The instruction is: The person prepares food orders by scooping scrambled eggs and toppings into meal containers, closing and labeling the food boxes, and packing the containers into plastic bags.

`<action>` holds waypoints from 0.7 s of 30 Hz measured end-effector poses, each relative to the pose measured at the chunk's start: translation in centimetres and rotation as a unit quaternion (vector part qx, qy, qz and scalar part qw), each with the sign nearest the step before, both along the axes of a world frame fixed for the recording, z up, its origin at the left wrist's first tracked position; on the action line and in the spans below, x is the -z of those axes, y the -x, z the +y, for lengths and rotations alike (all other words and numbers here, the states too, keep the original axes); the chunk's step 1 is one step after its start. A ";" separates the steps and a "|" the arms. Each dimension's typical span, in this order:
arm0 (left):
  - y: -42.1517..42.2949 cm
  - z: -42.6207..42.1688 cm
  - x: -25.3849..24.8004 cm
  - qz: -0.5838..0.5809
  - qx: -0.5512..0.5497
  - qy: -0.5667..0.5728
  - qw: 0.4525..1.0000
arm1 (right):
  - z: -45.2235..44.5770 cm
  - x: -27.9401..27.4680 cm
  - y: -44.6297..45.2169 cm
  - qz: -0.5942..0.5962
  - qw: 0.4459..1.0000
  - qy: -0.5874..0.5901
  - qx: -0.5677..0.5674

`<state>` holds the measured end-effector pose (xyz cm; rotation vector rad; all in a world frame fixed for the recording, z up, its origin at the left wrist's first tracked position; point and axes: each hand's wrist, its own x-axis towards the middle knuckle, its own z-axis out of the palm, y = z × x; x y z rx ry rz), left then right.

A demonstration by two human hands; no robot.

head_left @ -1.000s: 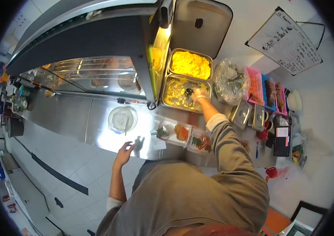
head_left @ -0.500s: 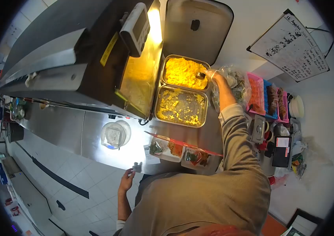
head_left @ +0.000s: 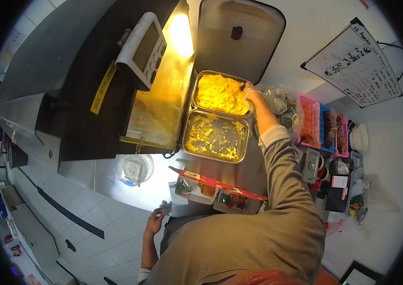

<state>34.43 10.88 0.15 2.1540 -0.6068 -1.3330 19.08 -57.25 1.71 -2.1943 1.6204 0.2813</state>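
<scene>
My right hand (head_left: 251,92), which seems to wear a thin clear glove, reaches to the right edge of a metal tray (head_left: 195,90) heaped with yellow scrambled egg (head_left: 220,94). Its fingers are closed on a scoop, of which only a dark bit shows beside the egg. Nearer me sits a second metal tray (head_left: 247,142) with scattered egg bits on its perforated base. My left hand (head_left: 154,222) hangs by the front edge of the counter, fingers loosely bent and apart, with nothing seen in it. Its shadow falls on the steel.
A heated cabinet (head_left: 87,85) with a timer (head_left: 142,50) stands left of the trays. A clear round container (head_left: 135,169) rests on the counter. Behind a red strip (head_left: 215,183) are tubs of packets. Plastic bags (head_left: 282,107) and coloured baskets (head_left: 309,118) line the right.
My right hand has shifted slightly left and stays at the egg tray's edge; less of the scoop shows now. The view has tilted a little. My left hand stays by the counter edge.
</scene>
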 end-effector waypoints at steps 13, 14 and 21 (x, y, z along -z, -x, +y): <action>1.1 -3.2 -1.2 0.011 -0.012 -0.026 1.000 | 3.8 3.4 -0.1 0.110 0.989 0.055 -0.076; 1.2 -3.1 -1.1 0.015 -0.015 -0.028 0.999 | 3.6 3.4 0.2 0.105 0.991 0.031 -0.080; 0.7 -2.0 -0.5 0.025 -0.016 0.007 1.000 | 0.1 6.0 4.3 -0.191 0.969 -0.153 0.017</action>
